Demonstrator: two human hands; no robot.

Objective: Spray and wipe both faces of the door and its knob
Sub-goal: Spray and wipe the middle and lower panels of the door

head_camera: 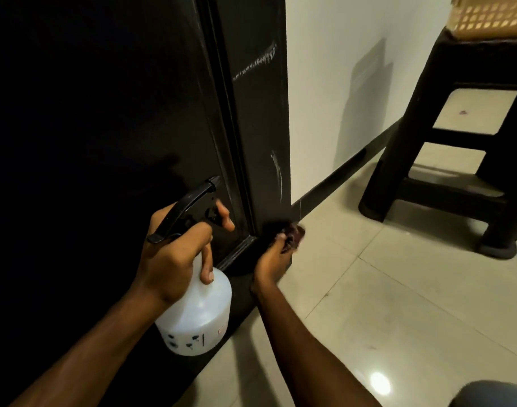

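Progress mid-task: you're low on door (104, 113), frame left | left hand (169, 259) curled round spray bottle (198, 315) | right hand (273, 259) pinching cloth (294, 233) at bottom corner, centre | knob, other face unseen, judged pending

Left forearm (84, 348) and right forearm (307, 342) are both in shot, and both are bare right up to the wrist. The left hand (175, 259) looks broad across the back, knuckles standing out, with a short, trimmed nail plain on one finger (207, 274). The right hand (273, 261) looks narrower, its fingertips blurred. In the near right corner there's a rounded patch of blue-grey fabric (492, 392), seemingly worn over a knee.
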